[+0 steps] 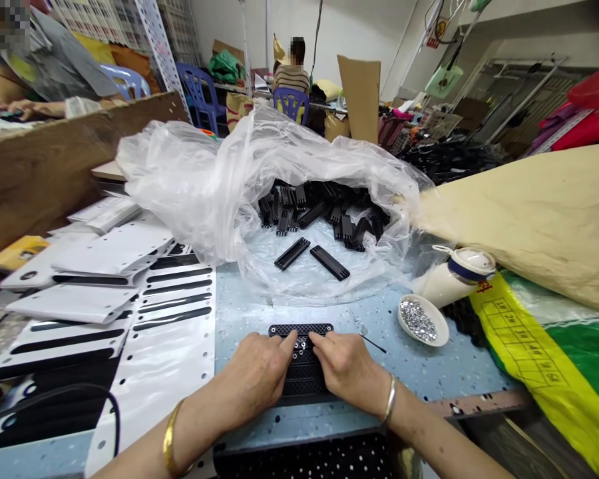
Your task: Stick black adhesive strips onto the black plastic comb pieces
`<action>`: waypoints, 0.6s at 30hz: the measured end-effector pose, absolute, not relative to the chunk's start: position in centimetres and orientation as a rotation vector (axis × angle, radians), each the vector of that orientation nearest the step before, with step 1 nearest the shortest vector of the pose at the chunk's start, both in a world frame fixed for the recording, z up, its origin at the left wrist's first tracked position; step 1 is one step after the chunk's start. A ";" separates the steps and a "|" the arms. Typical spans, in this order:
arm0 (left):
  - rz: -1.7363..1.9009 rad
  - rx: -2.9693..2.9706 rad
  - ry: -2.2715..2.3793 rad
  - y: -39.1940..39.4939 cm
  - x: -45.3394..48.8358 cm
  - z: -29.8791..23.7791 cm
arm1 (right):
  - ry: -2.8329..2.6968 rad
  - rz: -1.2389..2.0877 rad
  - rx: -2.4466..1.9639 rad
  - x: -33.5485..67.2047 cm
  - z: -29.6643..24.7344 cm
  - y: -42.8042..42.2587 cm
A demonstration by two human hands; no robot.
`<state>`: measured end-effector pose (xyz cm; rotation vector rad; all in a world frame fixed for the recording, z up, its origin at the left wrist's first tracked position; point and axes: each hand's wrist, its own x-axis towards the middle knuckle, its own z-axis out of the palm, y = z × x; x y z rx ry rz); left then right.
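In front of me on the speckled blue table (239,293) lies a black textured plastic piece (304,386) with holes at its far corners. Several small silver rings or nuts (299,350) sit loose on its middle. My left hand (259,366) rests on its left part, fingers curled and the thumb pointing to the far edge. From the right side my right hand (349,364) leans on it, also with closed fingertips. Whatever the fingertips pinch is too small or hidden to make out.
A white bowl of small silver parts (422,320) stands right, beside a cream bottle (454,276). A thin black tool (374,342) lies nearby. Ahead, a clear plastic bag (194,193) spills black plastic strips (330,262). White slotted sheets (180,339) cover the left. Two people work beyond.
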<state>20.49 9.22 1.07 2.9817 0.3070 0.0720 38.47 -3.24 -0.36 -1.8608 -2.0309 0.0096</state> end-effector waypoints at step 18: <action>0.285 2.832 0.397 9.1 19.5 0.3 | -1.912 -0.057 -1.794 38.8 -1.4 -3.6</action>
